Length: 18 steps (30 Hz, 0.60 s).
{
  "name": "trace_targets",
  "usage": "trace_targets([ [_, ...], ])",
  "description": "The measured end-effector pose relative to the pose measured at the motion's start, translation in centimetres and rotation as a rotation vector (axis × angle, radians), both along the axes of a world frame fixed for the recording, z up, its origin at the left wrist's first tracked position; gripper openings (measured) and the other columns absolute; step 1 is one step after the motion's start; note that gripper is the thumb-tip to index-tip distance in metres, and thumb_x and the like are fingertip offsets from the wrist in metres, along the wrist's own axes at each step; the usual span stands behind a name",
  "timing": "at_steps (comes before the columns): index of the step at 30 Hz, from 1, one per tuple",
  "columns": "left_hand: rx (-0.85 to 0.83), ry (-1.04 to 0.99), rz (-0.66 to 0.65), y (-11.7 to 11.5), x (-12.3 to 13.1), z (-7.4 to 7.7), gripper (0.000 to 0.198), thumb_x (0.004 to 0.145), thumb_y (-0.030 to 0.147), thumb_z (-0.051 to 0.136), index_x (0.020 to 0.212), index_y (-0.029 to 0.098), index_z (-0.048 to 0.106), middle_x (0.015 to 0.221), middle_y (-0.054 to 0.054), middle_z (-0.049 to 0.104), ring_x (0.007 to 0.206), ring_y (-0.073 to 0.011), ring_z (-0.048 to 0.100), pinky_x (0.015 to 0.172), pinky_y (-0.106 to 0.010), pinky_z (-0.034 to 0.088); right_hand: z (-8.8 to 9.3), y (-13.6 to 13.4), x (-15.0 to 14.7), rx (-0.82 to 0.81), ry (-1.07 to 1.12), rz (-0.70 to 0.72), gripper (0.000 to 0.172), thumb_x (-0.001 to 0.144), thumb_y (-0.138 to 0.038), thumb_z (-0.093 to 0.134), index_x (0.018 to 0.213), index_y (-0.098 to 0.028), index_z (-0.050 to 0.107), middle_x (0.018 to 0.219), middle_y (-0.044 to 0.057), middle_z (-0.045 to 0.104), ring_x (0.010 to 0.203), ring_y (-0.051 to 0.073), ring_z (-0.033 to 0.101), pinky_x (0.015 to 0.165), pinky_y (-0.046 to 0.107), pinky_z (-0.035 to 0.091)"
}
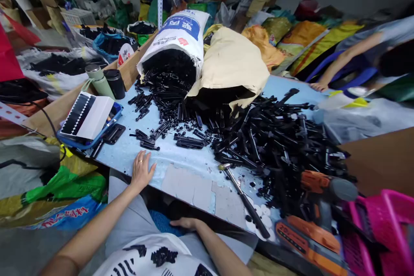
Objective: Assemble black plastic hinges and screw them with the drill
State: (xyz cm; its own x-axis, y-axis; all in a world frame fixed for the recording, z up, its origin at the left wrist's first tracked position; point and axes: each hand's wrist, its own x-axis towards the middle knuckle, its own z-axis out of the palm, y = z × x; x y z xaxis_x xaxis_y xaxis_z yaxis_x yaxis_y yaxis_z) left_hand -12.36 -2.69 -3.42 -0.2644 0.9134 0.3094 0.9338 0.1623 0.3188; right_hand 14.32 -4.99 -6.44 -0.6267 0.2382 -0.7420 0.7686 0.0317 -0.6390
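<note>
On tabletop (126, 152), black parts (148, 142), beyond left grip (141, 173)

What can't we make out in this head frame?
All in the head view:
Right hand: whether it grips anything; shadow and its turned-away underside hide that.
Tan sack: contents deep inside; its drooping mouth and shadow hide them.
Pink basket: full extent; cut off by the right edge.
Small bits near the black parts: exact type; too small, blurred.

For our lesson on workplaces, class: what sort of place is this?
Probably a small-parts workshop: loose black parts heap the table, with a hammer and a cordless power tool nearby.
</note>
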Motion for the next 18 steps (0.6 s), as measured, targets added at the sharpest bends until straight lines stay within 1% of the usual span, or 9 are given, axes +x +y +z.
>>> trace_targets([
  [3, -0.072, 0.048, 0.010, 2.2, -1.6, 1.2, 0.059, 0.089, 0.042, 0.045, 0.137, 0.010, 0.039, 0.150, -0.020, 0.023, 0.140, -0.0361, 0.012, 0.110, -0.055, 0.018, 3.2, -0.4, -0.4, -0.049, -0.019, 0.180, 0.059, 0.082, -0.056, 0.054, 0.129, -0.020, 0.055, 0.133, 0.010, 0.053, 0.124, 0.030, 0.047, 0.105, 0.042, 0.036],
  [5, -0.106, 0.041, 0.035, 3.8, -2.5, 1.9, 0.061, 0.088, 0.044, 0.044, 0.138, 0.009, 0.038, 0.151, -0.022, 0.018, 0.141, -0.0375, 0.007, 0.110, -0.058, 0.015, 6.8, 0.6, -0.2, -0.074, 0.145, 0.270, 0.062, 0.084, -0.057, 0.050, 0.136, -0.024, 0.048, 0.138, 0.007, 0.049, 0.127, 0.027, 0.045, 0.106, 0.037, 0.034],
  [6, -0.112, 0.031, 0.050, 4.7, -2.9, 2.2, 0.061, 0.089, 0.045, 0.043, 0.137, 0.008, 0.039, 0.150, -0.023, 0.019, 0.141, -0.0377, 0.007, 0.110, -0.059, 0.015, 8.8, 1.6, -0.2, -0.072, 0.265, 0.266, 0.062, 0.084, -0.057, 0.050, 0.137, -0.025, 0.046, 0.138, 0.006, 0.049, 0.126, 0.024, 0.047, 0.105, 0.034, 0.035],
  [8, -0.109, 0.020, 0.056, 6.6, -3.4, 2.7, 0.057, 0.088, 0.044, 0.043, 0.132, 0.007, 0.045, 0.148, -0.023, 0.024, 0.141, -0.0375, 0.008, 0.110, -0.058, 0.016, 12.3, 4.7, -0.2, 0.024, 0.441, 0.140, 0.057, 0.086, -0.054, 0.049, 0.134, -0.024, 0.049, 0.134, 0.005, 0.053, 0.121, 0.021, 0.051, 0.102, 0.031, 0.039],
  [10, -0.104, 0.024, 0.049, 8.8, -3.8, 3.2, 0.051, 0.088, 0.041, 0.044, 0.126, 0.008, 0.050, 0.145, -0.023, 0.031, 0.140, -0.0365, 0.012, 0.110, -0.057, 0.016, 14.2, 8.9, -0.6, 0.274, 0.448, -0.079, 0.049, 0.089, -0.051, 0.046, 0.126, -0.021, 0.057, 0.125, 0.007, 0.060, 0.112, 0.020, 0.057, 0.097, 0.032, 0.043],
  [11, -0.106, 0.026, 0.052, 10.1, -4.2, 3.5, 0.049, 0.088, 0.040, 0.045, 0.124, 0.009, 0.052, 0.143, -0.023, 0.034, 0.140, -0.0362, 0.014, 0.110, -0.057, 0.018, 14.5, 11.3, -0.9, 0.425, 0.416, -0.183, 0.046, 0.090, -0.050, 0.045, 0.121, -0.020, 0.060, 0.121, 0.008, 0.062, 0.109, 0.021, 0.059, 0.094, 0.033, 0.045],
  [13, -0.115, 0.020, 0.101, 12.9, -5.4, 4.0, 0.045, 0.086, 0.035, 0.047, 0.123, 0.008, 0.052, 0.141, -0.022, 0.037, 0.138, -0.0363, 0.020, 0.108, -0.055, 0.022, 13.9, 15.9, -1.8, 0.696, 0.352, -0.320, 0.040, 0.090, -0.045, 0.046, 0.114, -0.019, 0.064, 0.114, 0.009, 0.065, 0.102, 0.021, 0.061, 0.090, 0.035, 0.046],
  [16, -0.168, -0.021, 0.240, 17.4, -8.3, 4.6, 0.042, 0.085, 0.026, 0.046, 0.121, 0.004, 0.049, 0.132, -0.025, 0.044, 0.127, -0.0364, 0.034, 0.100, -0.050, 0.033, 12.0, 21.8, -3.3, 0.930, 0.245, -0.356, 0.031, 0.090, -0.038, 0.048, 0.109, -0.020, 0.065, 0.103, 0.007, 0.068, 0.093, 0.019, 0.063, 0.085, 0.031, 0.047],
  [18, -0.211, -0.039, 0.279, 19.9, -10.2, 4.7, 0.037, 0.085, 0.021, 0.044, 0.117, 0.002, 0.050, 0.123, -0.026, 0.050, 0.119, -0.0352, 0.042, 0.095, -0.047, 0.038, 11.1, 24.8, -4.3, 1.027, 0.135, -0.350, 0.028, 0.091, -0.035, 0.047, 0.109, -0.020, 0.064, 0.101, 0.006, 0.068, 0.090, 0.017, 0.063, 0.083, 0.028, 0.047],
])
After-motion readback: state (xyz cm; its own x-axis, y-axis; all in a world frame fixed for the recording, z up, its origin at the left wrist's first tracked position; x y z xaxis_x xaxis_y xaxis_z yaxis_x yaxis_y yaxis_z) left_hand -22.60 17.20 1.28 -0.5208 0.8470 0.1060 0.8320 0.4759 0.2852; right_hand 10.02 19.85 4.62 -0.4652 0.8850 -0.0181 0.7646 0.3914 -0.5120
